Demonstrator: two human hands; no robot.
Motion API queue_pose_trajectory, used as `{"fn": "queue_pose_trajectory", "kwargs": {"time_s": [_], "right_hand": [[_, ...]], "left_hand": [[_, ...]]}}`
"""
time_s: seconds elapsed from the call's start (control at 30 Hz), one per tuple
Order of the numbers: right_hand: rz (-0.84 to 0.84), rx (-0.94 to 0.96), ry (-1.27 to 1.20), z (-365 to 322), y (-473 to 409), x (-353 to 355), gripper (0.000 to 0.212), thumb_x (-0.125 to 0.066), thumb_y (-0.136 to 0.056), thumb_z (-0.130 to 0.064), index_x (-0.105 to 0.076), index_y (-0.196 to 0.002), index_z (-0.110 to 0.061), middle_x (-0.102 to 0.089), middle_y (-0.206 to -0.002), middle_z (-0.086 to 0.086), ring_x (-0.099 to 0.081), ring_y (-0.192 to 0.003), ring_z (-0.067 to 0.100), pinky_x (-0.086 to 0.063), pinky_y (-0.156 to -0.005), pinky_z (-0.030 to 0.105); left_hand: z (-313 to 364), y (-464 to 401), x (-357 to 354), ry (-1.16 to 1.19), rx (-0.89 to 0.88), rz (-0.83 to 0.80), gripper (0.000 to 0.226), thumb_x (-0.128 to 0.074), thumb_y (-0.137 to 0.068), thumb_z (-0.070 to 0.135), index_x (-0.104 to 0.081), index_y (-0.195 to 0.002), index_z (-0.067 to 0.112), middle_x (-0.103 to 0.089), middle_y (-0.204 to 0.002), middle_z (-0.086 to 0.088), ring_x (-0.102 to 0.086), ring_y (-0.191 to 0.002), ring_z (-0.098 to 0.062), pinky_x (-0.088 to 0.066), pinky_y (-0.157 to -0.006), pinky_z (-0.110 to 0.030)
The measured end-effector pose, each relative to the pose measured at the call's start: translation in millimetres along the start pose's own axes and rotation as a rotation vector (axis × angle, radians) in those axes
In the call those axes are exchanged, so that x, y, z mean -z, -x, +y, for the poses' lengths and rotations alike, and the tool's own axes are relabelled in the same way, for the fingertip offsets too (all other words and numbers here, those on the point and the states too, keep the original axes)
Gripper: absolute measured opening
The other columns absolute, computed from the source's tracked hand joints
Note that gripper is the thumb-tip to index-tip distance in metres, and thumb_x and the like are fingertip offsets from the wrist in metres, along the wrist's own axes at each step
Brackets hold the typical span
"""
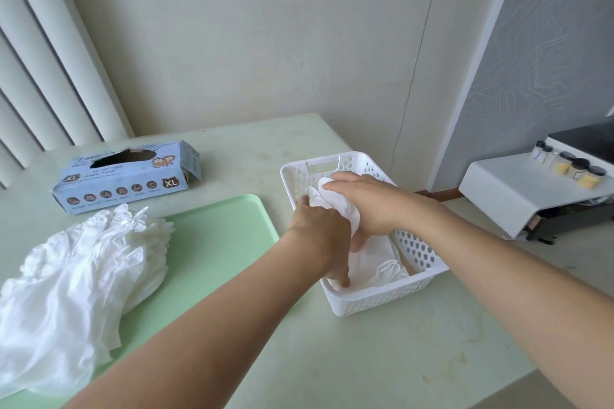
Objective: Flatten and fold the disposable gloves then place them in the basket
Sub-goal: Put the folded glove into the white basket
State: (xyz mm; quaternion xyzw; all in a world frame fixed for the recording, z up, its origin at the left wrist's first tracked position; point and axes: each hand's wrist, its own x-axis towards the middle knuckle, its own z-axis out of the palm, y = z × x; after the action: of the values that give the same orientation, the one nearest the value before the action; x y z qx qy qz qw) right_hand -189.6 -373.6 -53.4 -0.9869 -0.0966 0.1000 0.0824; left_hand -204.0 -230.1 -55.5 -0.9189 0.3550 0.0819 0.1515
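Both hands (pixel 324 229) (pixel 368 206) hold a glove (pixel 339 206) inside the basket (pixel 382 297) (near its left rim).

Glove box (pixel 128 174): blue cardboard, marked XL, torn open on top, lying on the table (pixel 382 359) well left of the left hand (pixel 320 229). Green tray (pixel 212 242): just left of that hand. Small jars (pixel 569 164): on a white shelf (pixel 528 191), far right of the right hand (pixel 368 204).

left arm: bare, extended forward from lower left | left hand (pixel 320 236): palm down, fingers bent downward (tips partly hidden) | right arm: bare, extended from the right | right hand (pixel 360 206): set just beyond the left, fingers curled, thumb pointed down
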Motion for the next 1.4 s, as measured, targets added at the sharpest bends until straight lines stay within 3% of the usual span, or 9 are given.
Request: {"fn": "queue_pose_trajectory", "kwargs": {"time_s": [0.1, 0.3, 0.4, 0.57, 0.73, 0.83, 1.03, 1.2, 1.4], "right_hand": [[-0.119, -0.011, 0.007, 1.9, 11.0, -2.2, 0.113, -0.098, -0.047, -0.044, -0.040, -0.144, -0.039, -0.044, -0.143, -0.014, -0.044, -0.134, 0.016, -0.049, -0.103, 0.043], [-0.373, -0.044, -0.011, 5.5, 10.8, -23.2, 0.123, -0.096, -0.051, -0.041, -0.024, -0.150, -0.043, -0.047, -0.145, -0.016, -0.053, -0.130, 0.018, -0.051, -0.103, 0.042], [-0.264, -0.035, -0.035, -2.3, 7.2, 2.3, 0.106, -0.095, -0.061, -0.041, -0.038, -0.150, -0.035, -0.049, -0.141, -0.016, -0.052, -0.125, 0.012, -0.046, -0.105, 0.035], [-0.015, -0.008, -0.040, -17.2, -31.1, 10.2, 0.053, -0.073, -0.087, -0.019, -0.057, -0.138, -0.024, -0.055, -0.104, -0.011, -0.055, -0.091, 0.015, -0.040, -0.068, 0.022], [-0.179, -0.023, 0.012, -14.9, -48.0, -6.9, 0.076, -0.068, -0.090, -0.024, -0.030, -0.156, -0.033, -0.055, -0.143, 0.000, -0.055, -0.127, 0.027, -0.045, -0.103, 0.037], [-0.117, -0.072, -0.070, -13.5, -39.7, -6.9, 0.100, -0.071, -0.090, -0.025, -0.002, -0.162, -0.024, -0.058, -0.133, 0.009, -0.056, -0.114, 0.027, -0.042, -0.090, 0.029], [-0.107, -0.035, -0.070, -16.1, -3.9, 3.7, 0.063, -0.087, -0.073, -0.036, -0.057, -0.128, -0.036, -0.056, -0.121, -0.010, -0.057, -0.103, 0.012, -0.049, -0.083, 0.028], [-0.346, -0.035, 0.057, -27.5, 14.0, -1.8, 0.089, -0.088, -0.072, -0.041, -0.042, -0.149, -0.037, -0.048, -0.144, -0.013, -0.052, -0.126, 0.016, -0.048, -0.104, 0.036], [0.217, 0.123, 0.053, -90.9, 21.2, 47.5, 0.029, -0.072, -0.091, -0.034, -0.068, -0.120, -0.033, -0.065, -0.114, -0.012, -0.062, -0.103, 0.012, -0.050, -0.092, 0.035]], "left_hand": [[-4.3, -5.8, -3.2, -0.058, 0.019, -0.055, 0.078, -0.068, -0.075, 0.072, -0.058, -0.132, 0.020, -0.059, -0.133, -0.001, -0.057, -0.127, -0.024, 0.000, -0.123, -0.059], [-14.6, -9.7, -2.3, 0.077, 0.019, -0.089, 0.070, -0.060, -0.083, 0.072, -0.056, -0.135, 0.026, -0.064, -0.123, 0.004, -0.052, -0.132, -0.023, 0.001, -0.124, -0.060], [-21.1, -8.5, -8.0, 0.131, 0.026, -0.071, 0.067, -0.060, -0.081, 0.073, -0.058, -0.128, 0.024, -0.064, -0.122, 0.003, -0.052, -0.132, -0.022, 0.004, -0.124, -0.059], [-23.7, -3.8, -17.4, 0.131, 0.020, -0.061, 0.071, -0.066, -0.079, 0.068, -0.057, -0.131, 0.020, -0.056, -0.130, 0.000, -0.049, -0.133, -0.023, 0.008, -0.122, -0.062], [-24.4, -4.0, -10.8, 0.143, 0.026, -0.055, 0.079, -0.066, -0.081, 0.066, -0.053, -0.141, 0.017, -0.055, -0.140, -0.002, -0.044, -0.140, -0.025, 0.009, -0.123, -0.060], [-26.6, -3.8, -9.1, 0.234, 0.027, -0.024, 0.065, -0.061, -0.084, 0.067, -0.061, -0.129, 0.020, -0.062, -0.126, 0.002, -0.050, -0.134, -0.021, 0.008, -0.124, -0.055], [-43.2, 5.9, -15.0, 0.390, -0.015, 0.190, 0.032, -0.054, -0.095, 0.051, -0.066, -0.113, 0.026, -0.065, -0.119, 0.006, -0.055, -0.123, -0.015, -0.015, -0.124, -0.041], [-79.8, 35.4, -36.9, 0.624, -0.071, 0.473, 0.026, -0.060, -0.090, 0.043, -0.069, -0.108, 0.028, -0.064, -0.115, 0.011, -0.062, -0.106, -0.017, -0.050, -0.091, -0.036], [-145.9, 113.5, -55.5, 0.765, 0.044, 0.898, 0.021, -0.058, -0.096, 0.024, -0.070, -0.113, 0.022, -0.068, -0.112, 0.013, -0.063, -0.104, -0.006, -0.052, -0.091, -0.026]]}}
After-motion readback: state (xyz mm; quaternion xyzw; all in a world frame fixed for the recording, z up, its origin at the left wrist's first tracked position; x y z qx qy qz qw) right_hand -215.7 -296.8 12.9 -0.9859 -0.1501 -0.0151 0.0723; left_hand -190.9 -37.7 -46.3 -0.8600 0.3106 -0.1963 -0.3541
